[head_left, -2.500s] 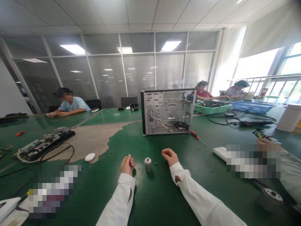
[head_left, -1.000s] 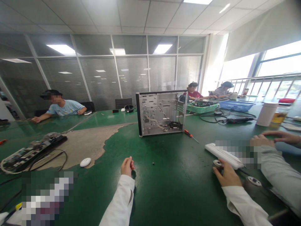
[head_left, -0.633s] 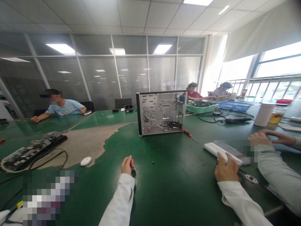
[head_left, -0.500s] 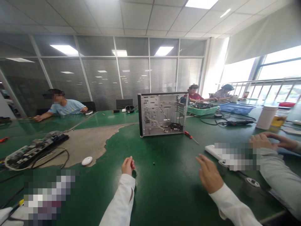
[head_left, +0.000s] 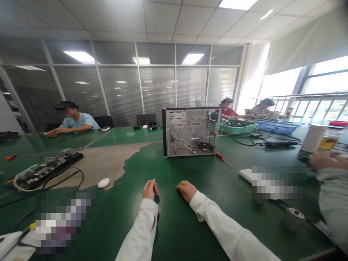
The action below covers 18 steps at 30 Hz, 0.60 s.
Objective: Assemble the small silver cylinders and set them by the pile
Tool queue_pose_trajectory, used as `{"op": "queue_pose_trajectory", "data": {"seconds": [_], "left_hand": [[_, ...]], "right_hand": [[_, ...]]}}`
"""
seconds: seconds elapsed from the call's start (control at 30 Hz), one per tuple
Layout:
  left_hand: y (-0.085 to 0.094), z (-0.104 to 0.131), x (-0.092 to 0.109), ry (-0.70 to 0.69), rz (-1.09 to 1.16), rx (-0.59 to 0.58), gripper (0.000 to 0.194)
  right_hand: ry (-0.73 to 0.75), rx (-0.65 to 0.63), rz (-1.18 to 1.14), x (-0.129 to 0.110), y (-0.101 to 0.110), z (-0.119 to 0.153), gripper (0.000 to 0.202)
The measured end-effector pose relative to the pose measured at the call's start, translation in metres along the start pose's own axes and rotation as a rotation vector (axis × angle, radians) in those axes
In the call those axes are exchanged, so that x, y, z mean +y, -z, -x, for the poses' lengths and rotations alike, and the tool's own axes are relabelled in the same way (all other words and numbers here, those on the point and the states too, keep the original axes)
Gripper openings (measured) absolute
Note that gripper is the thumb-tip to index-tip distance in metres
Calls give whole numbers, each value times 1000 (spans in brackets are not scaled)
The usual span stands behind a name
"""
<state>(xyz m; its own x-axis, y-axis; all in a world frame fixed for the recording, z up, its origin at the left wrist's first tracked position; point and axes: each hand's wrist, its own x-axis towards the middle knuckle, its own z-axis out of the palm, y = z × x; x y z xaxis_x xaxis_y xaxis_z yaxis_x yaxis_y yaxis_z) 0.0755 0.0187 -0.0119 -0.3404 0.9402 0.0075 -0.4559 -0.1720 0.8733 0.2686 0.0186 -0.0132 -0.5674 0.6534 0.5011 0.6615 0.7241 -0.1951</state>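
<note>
My left hand (head_left: 150, 189) is closed above the green table (head_left: 168, 224), its thumb against the curled fingers; whatever it may hold is hidden. To its right, my right hand (head_left: 187, 190) has its fingertips bent down and drawn together at the tabletop. They cover the spot where a small dark piece lay, which is now out of sight. Beyond both hands stands an open computer case (head_left: 190, 132), upright, with its bare metal inside and loose cables showing. A screwdriver (head_left: 223, 158) with an orange and black handle lies by the case's lower right corner.
A circuit board assembly (head_left: 51, 168) with cables and a white round lid (head_left: 103, 183) lie at left. At right are a white power strip (head_left: 246, 174), a metal cylinder (head_left: 295, 217), a white cup (head_left: 314, 137) and a co-worker's hand (head_left: 327, 159). Green (head_left: 237, 128) and blue baskets (head_left: 278, 127) stand behind.
My right hand has moved left and down onto the small dark piece, its fingers drawing together. My left hand stays closed in place. The co-worker's hands at right have shifted away.
</note>
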Motion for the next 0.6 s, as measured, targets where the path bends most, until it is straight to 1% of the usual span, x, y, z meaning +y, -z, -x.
{"op": "queue_pose_trajectory", "data": {"seconds": [0.07,0.13,0.2,0.27,0.33,0.4,0.43,0.47,0.53,0.6], "left_hand": [[0,0,0,4,10,-1,30],[1,-1,1,9,15,1,31],[1,-1,1,18,16,6,32],[1,-1,1,29,14,9,32],[0,-1,1,31,4,7,32],[-1,0,1,22,-12,3,31],[-1,0,1,17,-20,2,30],[-2,1,1,14,-29,1,30],[-2,1,2,14,-42,4,29],[-2,2,3,19,-45,6,28]], "right_hand": [[-1,17,32,5,2,4,27],[-28,56,95,15,17,16,27],[-126,131,182,33,45,36,26],[-296,217,286,57,82,64,25],[-487,246,409,82,119,94,25],[-693,217,567,103,151,122,26],[-791,195,626,111,162,134,26],[-857,168,663,117,171,143,26],[-926,108,678,124,179,155,26],[-927,55,648,128,178,160,26]]}}
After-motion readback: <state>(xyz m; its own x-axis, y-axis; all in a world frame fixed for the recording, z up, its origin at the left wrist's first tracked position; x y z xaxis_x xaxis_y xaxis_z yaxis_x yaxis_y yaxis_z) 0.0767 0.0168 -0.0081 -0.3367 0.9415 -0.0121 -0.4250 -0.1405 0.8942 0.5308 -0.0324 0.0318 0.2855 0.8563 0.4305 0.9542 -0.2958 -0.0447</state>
